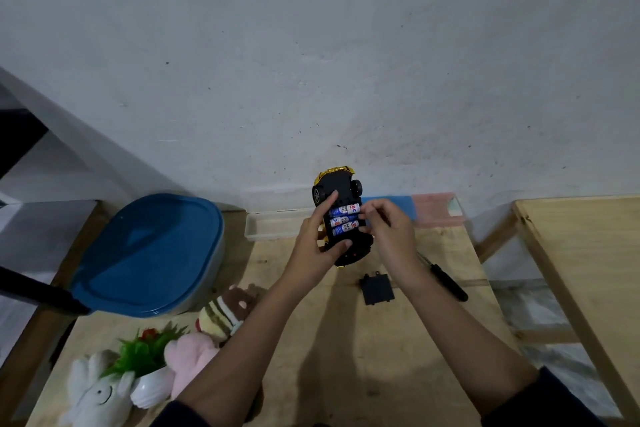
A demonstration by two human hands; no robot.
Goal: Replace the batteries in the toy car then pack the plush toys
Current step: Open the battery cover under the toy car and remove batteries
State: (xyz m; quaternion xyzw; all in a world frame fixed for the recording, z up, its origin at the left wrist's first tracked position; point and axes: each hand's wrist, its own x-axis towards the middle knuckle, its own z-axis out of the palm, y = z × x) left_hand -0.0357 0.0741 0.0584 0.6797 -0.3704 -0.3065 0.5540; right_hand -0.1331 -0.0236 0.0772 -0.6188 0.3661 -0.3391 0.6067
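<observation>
My left hand [317, 239] holds the yellow-and-black toy car [341, 189] upside down above the wooden table [346, 340]. Its open battery bay shows three blue-and-white batteries [343, 220] side by side. The fingertips of my right hand [389, 232] pinch at the right ends of the batteries. The black battery cover [376, 288] lies on the table below my right hand. Plush toys lie at the near left: a white one [93, 392], a pink one [188, 362] and a striped brown one [225, 310].
A black-handled screwdriver [446, 279] lies right of the cover. A blue-lidded container [149, 253] stands at the left, a clear tray [273, 224] behind the car. A green plastic plant in a white pot [143, 354] sits among the plush toys. Another wooden table [588, 253] stands at the right.
</observation>
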